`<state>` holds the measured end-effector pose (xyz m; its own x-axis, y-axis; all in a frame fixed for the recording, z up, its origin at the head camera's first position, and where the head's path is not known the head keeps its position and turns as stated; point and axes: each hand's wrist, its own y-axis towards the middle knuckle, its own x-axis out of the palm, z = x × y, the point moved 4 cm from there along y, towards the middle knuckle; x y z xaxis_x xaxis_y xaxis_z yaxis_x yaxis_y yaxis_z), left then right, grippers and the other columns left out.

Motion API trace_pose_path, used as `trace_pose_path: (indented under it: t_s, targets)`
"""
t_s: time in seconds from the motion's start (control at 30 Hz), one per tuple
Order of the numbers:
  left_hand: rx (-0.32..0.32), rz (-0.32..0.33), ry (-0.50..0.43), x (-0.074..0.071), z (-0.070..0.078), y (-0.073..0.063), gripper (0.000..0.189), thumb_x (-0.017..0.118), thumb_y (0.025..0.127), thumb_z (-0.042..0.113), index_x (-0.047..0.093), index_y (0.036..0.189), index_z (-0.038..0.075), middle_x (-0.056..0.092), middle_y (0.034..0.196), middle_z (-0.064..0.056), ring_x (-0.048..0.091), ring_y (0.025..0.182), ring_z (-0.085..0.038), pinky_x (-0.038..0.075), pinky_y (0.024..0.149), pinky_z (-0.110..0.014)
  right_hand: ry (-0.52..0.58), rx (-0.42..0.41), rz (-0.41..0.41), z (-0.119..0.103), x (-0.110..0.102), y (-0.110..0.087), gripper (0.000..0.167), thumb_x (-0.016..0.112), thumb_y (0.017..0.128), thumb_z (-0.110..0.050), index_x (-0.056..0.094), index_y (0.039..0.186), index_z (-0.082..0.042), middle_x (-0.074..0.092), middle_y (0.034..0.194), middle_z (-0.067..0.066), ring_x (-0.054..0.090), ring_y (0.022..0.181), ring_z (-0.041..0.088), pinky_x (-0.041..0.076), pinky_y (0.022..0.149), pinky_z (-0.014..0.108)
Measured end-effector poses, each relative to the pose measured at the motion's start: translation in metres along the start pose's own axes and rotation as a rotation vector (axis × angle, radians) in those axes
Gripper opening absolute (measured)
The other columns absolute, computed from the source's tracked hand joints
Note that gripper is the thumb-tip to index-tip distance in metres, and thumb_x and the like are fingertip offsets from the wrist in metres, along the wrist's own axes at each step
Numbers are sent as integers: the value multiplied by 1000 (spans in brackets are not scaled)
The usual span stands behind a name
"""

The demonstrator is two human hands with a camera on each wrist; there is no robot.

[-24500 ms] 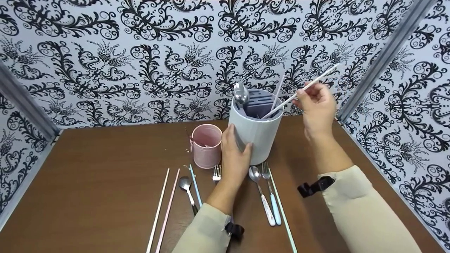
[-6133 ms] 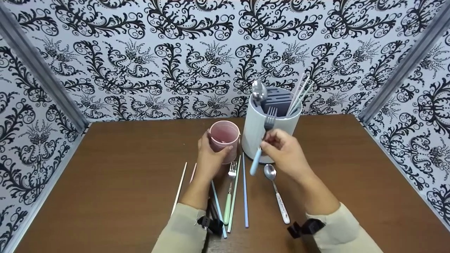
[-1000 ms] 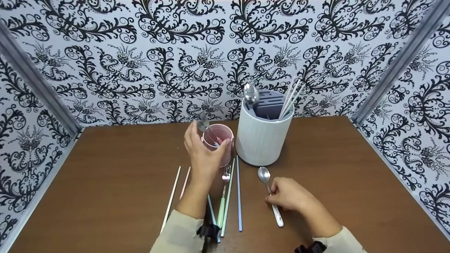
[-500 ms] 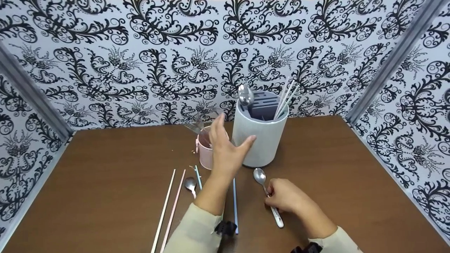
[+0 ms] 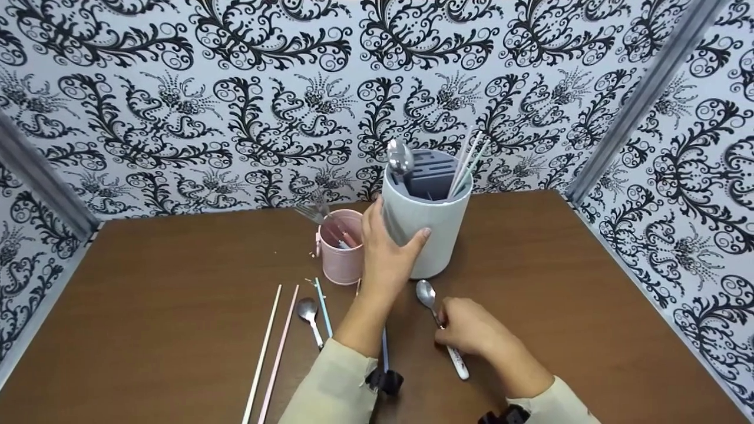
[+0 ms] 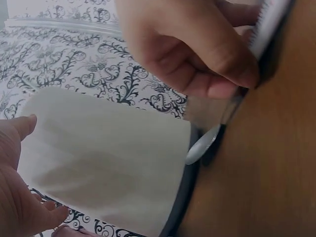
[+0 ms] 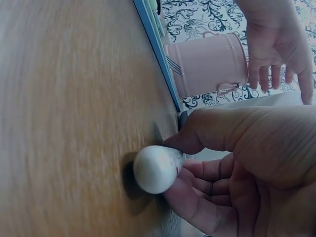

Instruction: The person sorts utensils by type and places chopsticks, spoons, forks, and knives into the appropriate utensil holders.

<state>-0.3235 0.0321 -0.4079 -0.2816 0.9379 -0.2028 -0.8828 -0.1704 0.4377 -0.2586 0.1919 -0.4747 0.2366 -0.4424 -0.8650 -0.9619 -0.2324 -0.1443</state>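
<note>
My right hand (image 5: 471, 330) pinches the handle of a metal spoon (image 5: 426, 293) on the table; its white handle end (image 7: 155, 170) faces the right wrist camera. My left hand (image 5: 386, 253) is spread at the left side of the tall white utensil holder (image 5: 439, 241), thumb across its front; contact is unclear. Out of the holder stick a metal spoon head (image 5: 400, 158) and several chopsticks (image 5: 465, 168). Left of that hand stands a pink cup (image 5: 339, 265) with forks (image 5: 311, 213) leaning in it.
On the left lie a white chopstick (image 5: 262, 353), a pink chopstick (image 5: 280, 353), a blue chopstick (image 5: 323, 306) and another spoon (image 5: 307, 308). My left forearm partly hides a darker blue chopstick (image 5: 385, 350). A patterned wall (image 5: 265, 118) stands behind the table.
Earlier, my right hand held a white chopstick, then a blue-handled fork. Forks now stand in the pink cup. My left hand left the cup for the holder; my right hand stays at the spoon.
</note>
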Motion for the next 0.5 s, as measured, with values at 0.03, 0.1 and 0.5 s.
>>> trace_pose_path:
  t_s: [0.03, 0.1, 0.5]
  targets:
    - [3, -4, 5, 1, -1, 0, 94, 88, 81, 27, 38, 156, 2, 44, 153, -18, 43, 144, -32, 37, 124, -47, -8, -7, 1, 0, 0, 1, 16, 71, 70, -6, 57, 72, -12, 55, 64, -4, 49, 55, 11, 39, 48, 26]
    - [6, -11, 15, 2, -3, 1, 93, 88, 81, 27, 38, 156, 3, 44, 152, -18, 43, 143, -32, 37, 124, -47, -26, -16, 7, -1, -1, 1, 16, 72, 69, -6, 57, 73, -13, 54, 66, -5, 49, 58, 12, 40, 51, 27]
    - [-34, -44, 43, 7, -16, 0, 86, 85, 85, 21, 40, 156, 4, 45, 152, -20, 44, 144, -33, 37, 124, -46, 49, -1, -80, -2, -4, -4, 17, 70, 75, -4, 61, 89, -7, 59, 76, 0, 54, 65, 14, 45, 58, 28]
